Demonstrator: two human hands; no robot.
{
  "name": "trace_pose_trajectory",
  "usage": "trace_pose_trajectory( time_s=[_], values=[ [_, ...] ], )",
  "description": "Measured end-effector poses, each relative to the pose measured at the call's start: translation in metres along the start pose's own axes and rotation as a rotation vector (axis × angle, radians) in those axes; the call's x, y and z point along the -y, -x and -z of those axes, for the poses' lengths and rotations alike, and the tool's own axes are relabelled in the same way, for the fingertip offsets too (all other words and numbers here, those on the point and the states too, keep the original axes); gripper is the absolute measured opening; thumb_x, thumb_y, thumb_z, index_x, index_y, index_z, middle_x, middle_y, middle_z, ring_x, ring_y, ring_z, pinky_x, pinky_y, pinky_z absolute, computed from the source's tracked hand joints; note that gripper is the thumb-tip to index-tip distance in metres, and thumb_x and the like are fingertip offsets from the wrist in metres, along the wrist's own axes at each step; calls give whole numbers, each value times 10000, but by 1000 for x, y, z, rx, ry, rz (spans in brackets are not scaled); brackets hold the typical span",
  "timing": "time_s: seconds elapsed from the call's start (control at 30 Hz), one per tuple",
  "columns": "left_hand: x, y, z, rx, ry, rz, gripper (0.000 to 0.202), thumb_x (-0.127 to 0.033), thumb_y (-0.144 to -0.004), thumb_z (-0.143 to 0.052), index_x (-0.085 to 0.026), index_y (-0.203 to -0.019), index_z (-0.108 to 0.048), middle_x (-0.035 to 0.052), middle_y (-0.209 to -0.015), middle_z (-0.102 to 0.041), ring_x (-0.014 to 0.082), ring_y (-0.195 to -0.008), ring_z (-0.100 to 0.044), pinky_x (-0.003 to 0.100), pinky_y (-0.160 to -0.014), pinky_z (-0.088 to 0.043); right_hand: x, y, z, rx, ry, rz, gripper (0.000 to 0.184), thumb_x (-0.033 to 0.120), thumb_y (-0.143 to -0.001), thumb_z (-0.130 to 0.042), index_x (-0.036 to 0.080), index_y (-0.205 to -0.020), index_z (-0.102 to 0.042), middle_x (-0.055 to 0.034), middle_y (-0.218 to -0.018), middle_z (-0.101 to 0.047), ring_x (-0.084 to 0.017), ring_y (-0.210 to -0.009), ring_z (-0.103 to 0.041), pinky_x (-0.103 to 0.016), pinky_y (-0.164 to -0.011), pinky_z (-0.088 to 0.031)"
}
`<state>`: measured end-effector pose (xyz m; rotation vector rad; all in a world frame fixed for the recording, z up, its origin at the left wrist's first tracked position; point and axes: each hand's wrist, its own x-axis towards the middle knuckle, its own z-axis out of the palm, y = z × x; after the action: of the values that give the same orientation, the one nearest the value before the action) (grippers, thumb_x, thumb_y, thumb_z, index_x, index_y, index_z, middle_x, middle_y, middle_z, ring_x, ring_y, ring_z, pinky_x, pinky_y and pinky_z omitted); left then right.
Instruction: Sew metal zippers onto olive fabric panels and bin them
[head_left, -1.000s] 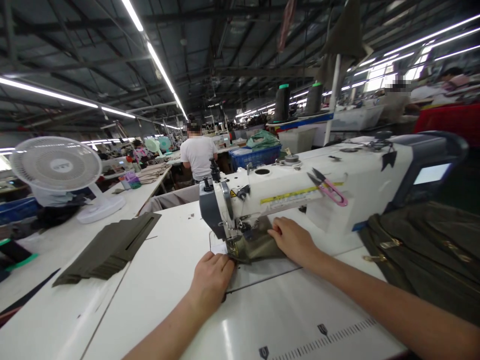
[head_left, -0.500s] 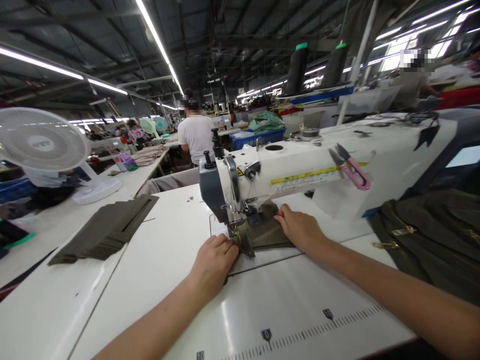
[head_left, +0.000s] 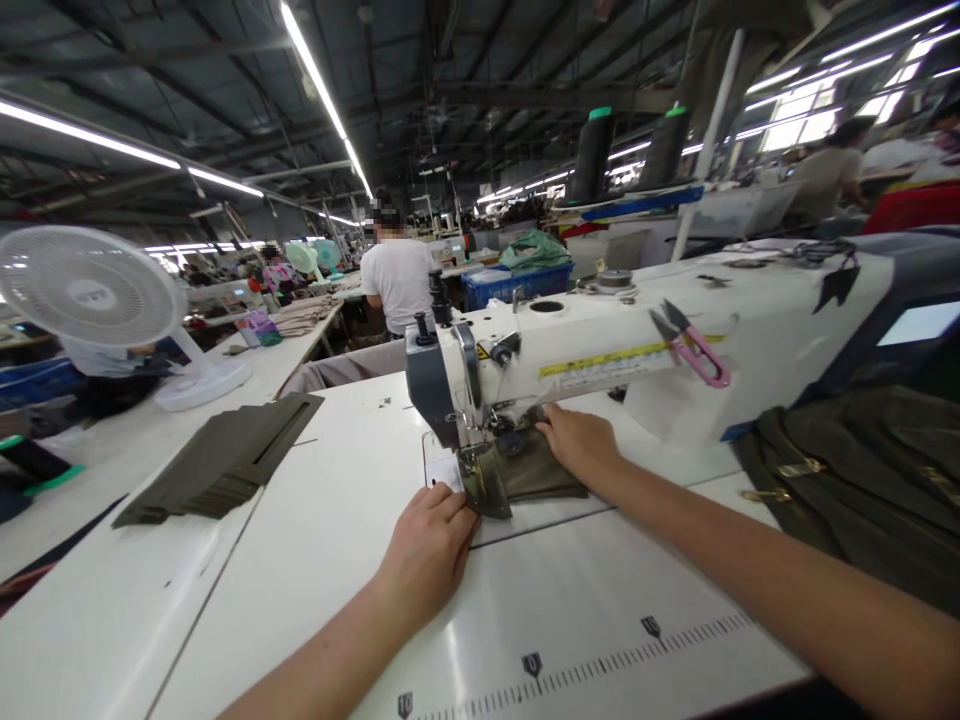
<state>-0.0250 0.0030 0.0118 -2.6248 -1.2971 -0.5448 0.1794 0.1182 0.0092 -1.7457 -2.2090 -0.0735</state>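
Observation:
A white industrial sewing machine [head_left: 600, 350] stands on the white table [head_left: 315, 520]. A small olive fabric piece [head_left: 525, 480] lies under its needle. My left hand [head_left: 427, 550] rests at the near corner of the fabric, fingers curled and pinching its edge. My right hand [head_left: 574, 440] lies on the fabric behind the needle, under the machine arm, fingers pressed down on the cloth.
A stack of olive cut pieces [head_left: 225, 460] lies at the left. A white desk fan [head_left: 97, 300] stands further left. Pink thread snips [head_left: 694, 345] rest on the machine arm. An olive garment pile with zippers [head_left: 855, 480] is at the right. A person in a white shirt [head_left: 401, 280] sits ahead.
The fabric has shifted slightly toward the back under the needle, and my right hand has moved with it closer to the presser foot. My left hand stays at the near corner.

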Motion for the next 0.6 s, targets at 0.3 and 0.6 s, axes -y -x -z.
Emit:
trace_pose_trajectory(
  time_s=[0.3, 0.6],
  values=[
    [3, 7, -4, -133, -4, 161, 131, -176, -846, -469, -170, -773, -577, 47, -764, -595, 187, -707, -529, 322, -623, -458, 17, 62, 0, -307, -259, 511, 238, 279, -861, -463, 112, -923, -620, -127, -948, -626, -229, -901, -570, -366, -821, -469],
    [23, 4, -16, -117, 124, -48, 262, -122, -876, -379, -159, -1061, -561, 102, -1081, -625, 187, -973, -609, 326, -829, -527, 36, 64, -17, -213, -218, 800, 369, 37, -808, -356, 44, -1095, -588, -169, -1141, -584, -216, -1076, -538, -343, -921, -462]
  ],
)
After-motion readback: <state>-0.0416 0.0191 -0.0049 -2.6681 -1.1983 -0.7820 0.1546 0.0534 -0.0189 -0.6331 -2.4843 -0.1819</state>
